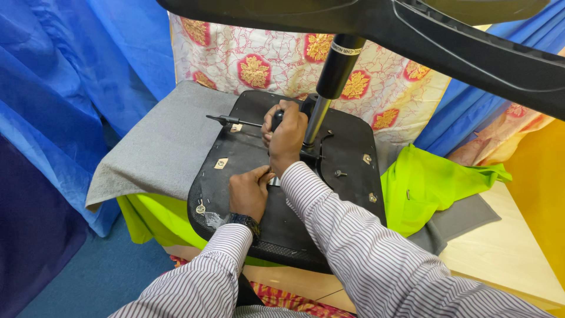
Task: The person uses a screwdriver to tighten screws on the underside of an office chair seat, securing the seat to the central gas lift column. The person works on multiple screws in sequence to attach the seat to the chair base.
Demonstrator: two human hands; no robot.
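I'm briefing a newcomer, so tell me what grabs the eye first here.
An upturned black chair seat lies mid-frame on grey felt, its gas-lift column rising to the black base overhead. The right hand grips a screwdriver pointing left; the left hand rests on the seat below it.

So there's an upturned black office chair seat lying on a grey felt mat over bright green cloth. The gas cylinder sticks up from the middle toward the black chair base overhead. The person's right hand is wrapped around a screwdriver, shaft pointing left, right by the cylinder. Their left hand rests on the seat just below, wristwatch showing. Blue drapes hang on the left.
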